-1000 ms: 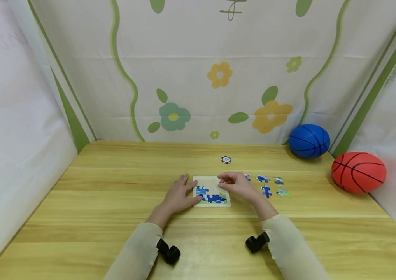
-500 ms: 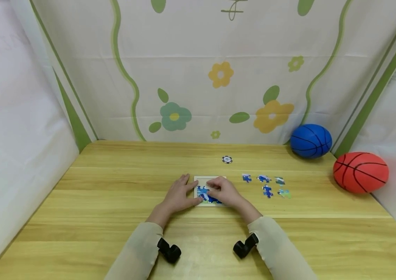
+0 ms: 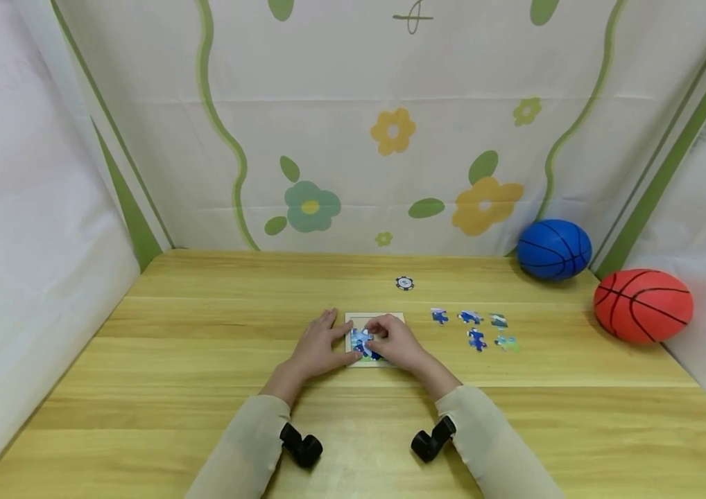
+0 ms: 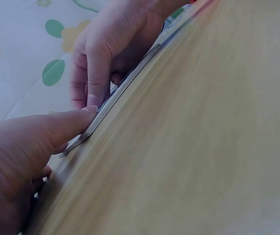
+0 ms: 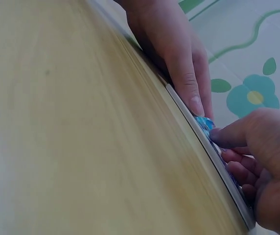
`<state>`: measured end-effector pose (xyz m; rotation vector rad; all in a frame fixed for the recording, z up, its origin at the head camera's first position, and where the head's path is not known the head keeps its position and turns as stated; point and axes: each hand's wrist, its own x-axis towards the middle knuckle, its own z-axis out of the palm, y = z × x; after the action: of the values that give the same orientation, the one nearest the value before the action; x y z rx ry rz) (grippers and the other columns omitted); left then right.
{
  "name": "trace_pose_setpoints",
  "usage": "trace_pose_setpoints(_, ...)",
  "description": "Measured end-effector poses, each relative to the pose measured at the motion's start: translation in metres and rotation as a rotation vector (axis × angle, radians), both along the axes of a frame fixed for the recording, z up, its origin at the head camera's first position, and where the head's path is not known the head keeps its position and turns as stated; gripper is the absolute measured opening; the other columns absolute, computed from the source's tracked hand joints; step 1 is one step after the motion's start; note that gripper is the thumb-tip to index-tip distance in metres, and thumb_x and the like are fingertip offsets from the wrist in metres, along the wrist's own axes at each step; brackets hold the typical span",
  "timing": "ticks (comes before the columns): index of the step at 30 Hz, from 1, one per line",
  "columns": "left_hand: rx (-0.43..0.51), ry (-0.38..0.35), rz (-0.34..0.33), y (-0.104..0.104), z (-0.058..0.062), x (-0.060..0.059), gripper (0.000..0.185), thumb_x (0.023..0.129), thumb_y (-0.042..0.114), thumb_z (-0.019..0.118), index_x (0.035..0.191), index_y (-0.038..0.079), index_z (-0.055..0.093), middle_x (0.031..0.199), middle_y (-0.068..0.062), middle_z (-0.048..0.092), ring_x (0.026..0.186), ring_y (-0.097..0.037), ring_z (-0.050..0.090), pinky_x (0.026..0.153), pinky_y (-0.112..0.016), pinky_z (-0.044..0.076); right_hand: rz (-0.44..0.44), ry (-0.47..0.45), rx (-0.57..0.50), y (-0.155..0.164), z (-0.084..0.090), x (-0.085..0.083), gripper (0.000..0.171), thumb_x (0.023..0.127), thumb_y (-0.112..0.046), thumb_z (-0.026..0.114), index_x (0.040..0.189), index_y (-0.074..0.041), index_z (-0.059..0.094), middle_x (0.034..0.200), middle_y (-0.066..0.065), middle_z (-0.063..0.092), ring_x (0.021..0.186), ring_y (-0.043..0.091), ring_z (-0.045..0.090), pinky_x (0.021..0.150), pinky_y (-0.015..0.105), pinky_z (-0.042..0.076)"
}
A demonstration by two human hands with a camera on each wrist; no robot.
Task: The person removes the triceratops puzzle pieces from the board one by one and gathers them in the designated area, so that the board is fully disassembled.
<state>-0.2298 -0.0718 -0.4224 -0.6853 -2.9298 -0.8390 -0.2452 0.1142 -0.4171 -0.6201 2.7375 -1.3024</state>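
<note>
Since a second ago, my right grip [image 3: 395,343] has slid left from the tray's far right corner and is now over the middle of the puzzle, so the loose piece it was partly covering shows whole again. Left grip [image 3: 318,346] hasn't really budged: fingers spread apart, thumb resting on the tray's left side.

So, the one tray: a pale, shallow, rectangular puzzle tray [image 3: 359,315], flat on the light wooden worktop [image 3: 203,360], sitting between my two hands. Inside is a part-built blue-and-green puzzle picture [image 3: 359,335], its right side hidden under my right grip. Thumb and fingers there are bunched close together, thumb tip down on the blue bit, but honestly can't tell if there's a piece pinched between them.

Quick count of the rest: five loose blue, white and green cardboard-looking jigsaw pieces [image 3: 476,339] right of the tray, three in the far row and two nearer me. One round dark-and-white disc [image 3: 405,283] beyond the tray. Two balls with black lines at the far right, one blue ball [image 3: 555,249] and one red ball [image 3: 643,305].
</note>
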Motion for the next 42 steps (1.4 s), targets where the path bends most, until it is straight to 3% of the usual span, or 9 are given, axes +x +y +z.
trace_pose_setpoints(6,-0.005,-0.001,-0.004,0.001,0.001,0.0,0.066,0.077,0.05,0.056,0.128,0.012,0.043,0.138,-0.019,0.02,0.127,-0.03,0.009,0.099,-0.046,0.011,-0.008,-0.046,-0.057,-0.001,-0.001,0.001,0.021,0.075,-0.002,0.063,0.094,-0.004,0.055,0.081,0.002,0.051,0.069,0.014,0.047,0.061,0.027,0.042)
trace_pose_setpoints(21,0.009,-0.024,0.016,0.001,0.005,0.003,0.066,0.076,0.049,0.058,0.128,0.011,0.043,0.138,-0.019,0.019,0.127,-0.029,0.009,0.099,-0.046,0.01,0.021,0.004,0.012,-0.002,0.002,0.001,0.017,0.078,-0.005,0.062,0.095,-0.004,0.059,0.077,0.0,0.051,0.066,0.013,0.046,0.06,0.027,0.041)
trace_pose_setpoints(26,0.004,-0.016,0.018,0.001,0.004,0.003,0.066,0.076,0.049,0.057,0.128,0.011,0.043,0.138,-0.019,0.02,0.127,-0.03,0.009,0.099,-0.048,0.011,0.015,-0.022,-0.005,0.002,0.005,-0.001,0.019,0.079,-0.008,0.062,0.097,-0.004,0.06,0.077,0.0,0.052,0.067,0.014,0.046,0.06,0.026,0.042)
trace_pose_setpoints(34,0.009,-0.027,0.019,0.002,0.004,0.003,0.067,0.075,0.049,0.058,0.128,0.01,0.042,0.138,-0.019,0.019,0.127,-0.03,0.009,0.099,-0.046,0.01,-0.053,-0.064,-0.066,0.021,0.02,-0.002,0.023,0.079,-0.011,0.063,0.101,-0.006,0.061,0.081,0.001,0.054,0.073,0.016,0.048,0.062,0.027,0.043)
trace_pose_setpoints(42,0.011,-0.025,0.018,0.002,0.005,0.003,0.068,0.075,0.048,0.059,0.128,0.009,0.042,0.138,-0.019,0.02,0.127,-0.03,0.01,0.1,-0.044,0.01,-0.066,0.014,-0.072,0.062,0.037,0.007,0.026,0.08,-0.013,0.062,0.104,-0.002,0.059,0.085,0.003,0.056,0.074,0.018,0.048,0.064,0.031,0.042)
